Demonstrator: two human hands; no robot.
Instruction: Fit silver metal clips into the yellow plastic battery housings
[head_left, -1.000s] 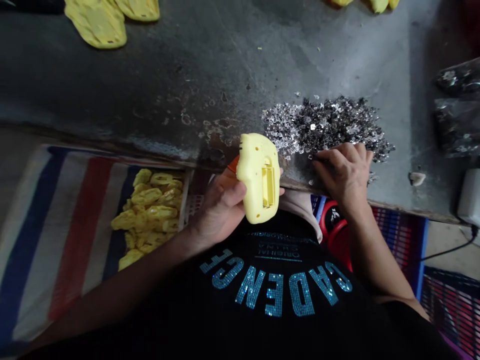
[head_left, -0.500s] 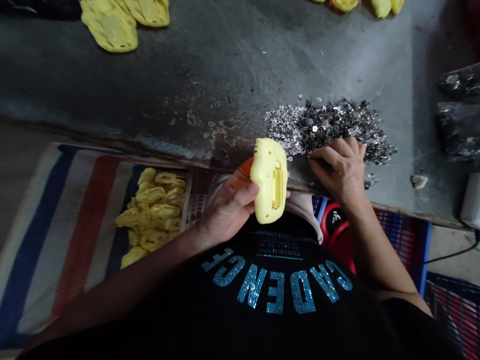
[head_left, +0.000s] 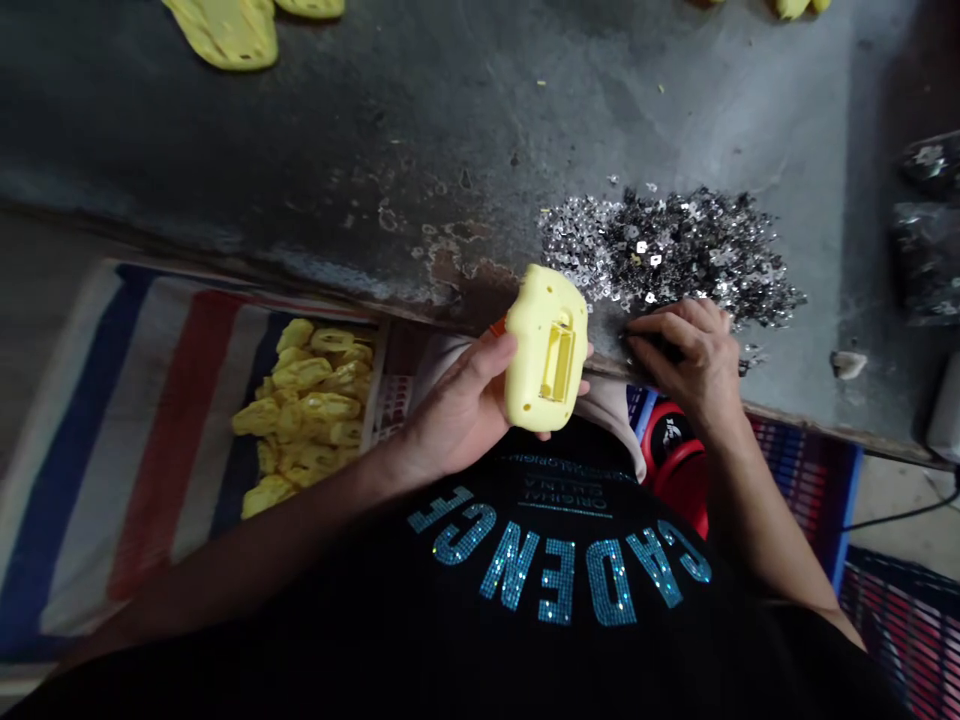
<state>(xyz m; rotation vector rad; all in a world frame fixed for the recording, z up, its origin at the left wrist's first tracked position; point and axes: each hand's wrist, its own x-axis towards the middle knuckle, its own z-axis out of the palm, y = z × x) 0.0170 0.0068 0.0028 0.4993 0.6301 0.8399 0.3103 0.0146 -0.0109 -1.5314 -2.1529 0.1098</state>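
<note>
Head view, looking down past the person's chest:
- Left hand (head_left: 457,410): forearm enters from 8 o'clock, palm turned up, thumb across the near side, grasping a yellow plastic shell (head_left: 544,350) firmly.
- Shell: lies at 3 o'clock from the left hand's palm, held just above the table (head_left: 322,130) edge, with a paler rectangular recess facing up. Left fingertips (head_left: 586,352) show only past its far side.
- Right hand (head_left: 686,360): forearm enters from 5 o'clock, knuckles up, fingers (head_left: 660,335) curled down, near the table edge.
- Fingertips touch the lower rim of a heap of silver and black sequins (head_left: 675,250), which spreads from 10 to 2 o'clock of the right hand. The shell lies just beside this hand, at 9 o'clock.
- A plastic tray of yellow parts (head_left: 300,410) lies at 9 o'clock from the left hand, below the table edge, on a striped woven bag (head_left: 150,430).
- Hidden: the right fingertips sit in shadow, so I cannot tell whether they pinch a sequin or only press on the heap.
- An orange edge (head_left: 499,326) behind the shell shows too little to name.
- More yellow pieces (head_left: 225,30) are cut off by the top of the frame.
</note>
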